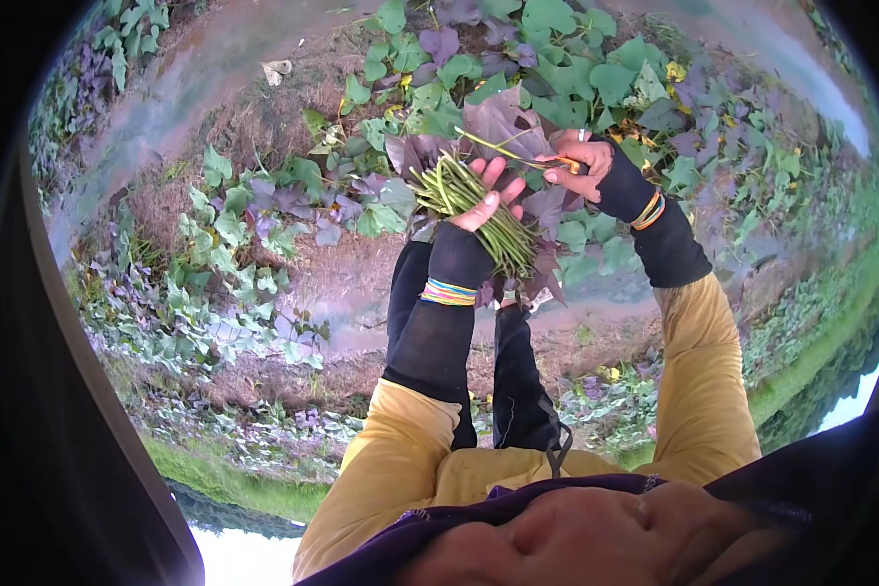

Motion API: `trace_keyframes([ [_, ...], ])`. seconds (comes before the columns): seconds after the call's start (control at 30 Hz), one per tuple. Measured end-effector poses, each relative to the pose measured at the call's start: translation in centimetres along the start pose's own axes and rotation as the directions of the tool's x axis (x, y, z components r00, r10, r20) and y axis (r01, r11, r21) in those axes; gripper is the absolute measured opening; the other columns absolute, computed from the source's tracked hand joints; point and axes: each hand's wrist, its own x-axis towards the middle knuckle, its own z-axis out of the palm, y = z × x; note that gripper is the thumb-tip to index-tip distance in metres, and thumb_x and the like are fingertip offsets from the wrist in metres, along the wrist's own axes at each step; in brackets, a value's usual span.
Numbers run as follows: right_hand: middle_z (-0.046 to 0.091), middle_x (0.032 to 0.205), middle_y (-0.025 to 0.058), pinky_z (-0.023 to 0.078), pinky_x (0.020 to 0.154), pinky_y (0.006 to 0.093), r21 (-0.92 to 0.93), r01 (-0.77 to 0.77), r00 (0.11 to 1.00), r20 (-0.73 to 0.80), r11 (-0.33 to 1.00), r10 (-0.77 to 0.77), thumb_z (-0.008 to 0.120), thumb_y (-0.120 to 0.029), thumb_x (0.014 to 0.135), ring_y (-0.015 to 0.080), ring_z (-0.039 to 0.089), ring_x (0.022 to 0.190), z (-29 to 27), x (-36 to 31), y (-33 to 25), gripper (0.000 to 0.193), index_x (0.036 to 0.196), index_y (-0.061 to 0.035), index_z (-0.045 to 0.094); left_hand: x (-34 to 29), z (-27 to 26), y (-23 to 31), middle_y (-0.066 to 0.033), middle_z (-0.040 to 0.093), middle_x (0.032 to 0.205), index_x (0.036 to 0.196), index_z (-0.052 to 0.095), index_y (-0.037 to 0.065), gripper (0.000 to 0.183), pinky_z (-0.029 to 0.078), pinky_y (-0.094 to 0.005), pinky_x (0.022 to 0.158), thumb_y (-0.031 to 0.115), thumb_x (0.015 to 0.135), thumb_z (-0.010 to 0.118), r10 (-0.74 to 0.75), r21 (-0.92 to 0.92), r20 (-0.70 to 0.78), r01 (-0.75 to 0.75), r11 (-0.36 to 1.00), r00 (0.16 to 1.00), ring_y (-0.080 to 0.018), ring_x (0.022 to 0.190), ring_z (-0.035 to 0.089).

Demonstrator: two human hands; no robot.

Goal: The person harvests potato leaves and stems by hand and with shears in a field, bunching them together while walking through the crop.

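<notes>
Left hand (pixel 488 195) is gripping a thick bundle of green stems (pixel 474 210), its fingers curling round the middle of the bundle while the cut ends are fanning out to the upper left and the purple leaves (pixel 537 273) are hanging below the wrist. Coloured rubber bands (pixel 449 291) are circling the left wrist over a black sleeve. Just beside it, to the right, the right hand (pixel 581 161) is pinching a single thin stem (pixel 503 146) between thumb and fingers, with something small and orange (pixel 568 165) showing at the fingertips; what that is cannot be told. The thin stem is running leftward across a large purple leaf (pixel 508 122) at the top of the bundle. More bands (pixel 649 210) are sitting on the right wrist. Both forearms are wearing black sleeves over yellow ones, and dark trouser legs (pixel 518 381) are showing between them.

Beyond the hands, a bed of green and purple leafy vines (pixel 557 59) is spreading over the ground. Patches of bare soil and dry grass (pixel 254 127) are lying to the left of the vines, and a strip of grass (pixel 811 361) is curving along the right rim.
</notes>
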Motion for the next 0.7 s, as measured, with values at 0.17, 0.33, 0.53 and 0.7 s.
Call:
trace_keyframes([
  [0.17, 0.059, 0.079, 0.0034, 0.046, 0.067, 0.0286, 0.060, -0.026, 0.999, -0.018, 0.998, 0.027, 0.068, -0.016, 0.082, 0.0143, 0.057, 0.073, 3.9, -2.1, 0.9, 0.020, 0.098, -0.0045, 0.065, 0.0, 0.0, -0.1, -0.0070, 0.052, 0.120, 0.137, 0.033, 0.013, 0.059, 0.051, -0.0407, 0.082, 0.007, 0.085, 0.060, -0.059, 0.107, 0.010, 0.058, 0.993, 0.998, -0.0255, 0.104, 0.056],
  [0.33, 0.066, 0.077, 0.0044, 0.048, 0.065, 0.0253, 0.325, -0.384, 0.923, 0.120, 0.864, 0.365, 0.069, -0.019, 0.083, 0.0074, 0.058, 0.067, 3.6, -1.5, -1.9, 0.019, 0.088, -0.0025, 0.061, 0.0, -0.2, -0.2, -0.0072, 0.056, 0.108, 0.135, 0.036, 0.010, 0.053, 0.051, -0.0442, 0.082, 0.007, 0.086, 0.057, -0.121, 0.084, -0.001, 0.120, 0.989, 0.993, -0.0245, 0.100, 0.057],
  [0.53, 0.051, 0.059, -0.0022, 0.035, 0.043, 0.0200, 0.758, -0.383, 0.782, -0.038, 0.528, 0.622, 0.068, -0.017, 0.082, 0.0061, 0.048, 0.048, 4.6, 2.9, -0.4, 0.017, 0.079, -0.0075, 0.054, 0.4, 2.1, 1.1, -0.0074, 0.053, 0.103, 0.132, 0.040, 0.009, 0.052, 0.049, -0.0475, 0.087, 0.013, 0.084, 0.059, -0.179, 0.014, 0.105, 0.178, 0.984, 0.978, -0.0245, 0.100, 0.056],
  [0.7, 0.057, 0.070, 0.0044, 0.043, 0.047, 0.0263, 0.952, -0.286, 0.823, 0.185, 0.111, 0.536, 0.058, -0.023, 0.087, 0.0110, 0.053, 0.057, 9.3, 4.0, 7.4, 0.017, 0.086, -0.0067, 0.054, 2.8, 2.7, 1.9, -0.0086, 0.053, 0.102, 0.118, 0.047, 0.015, 0.044, 0.041, -0.0512, 0.095, 0.015, 0.078, 0.065, -0.095, -0.157, 0.272, 0.142, 0.977, 0.958, -0.0300, 0.106, 0.053],
])
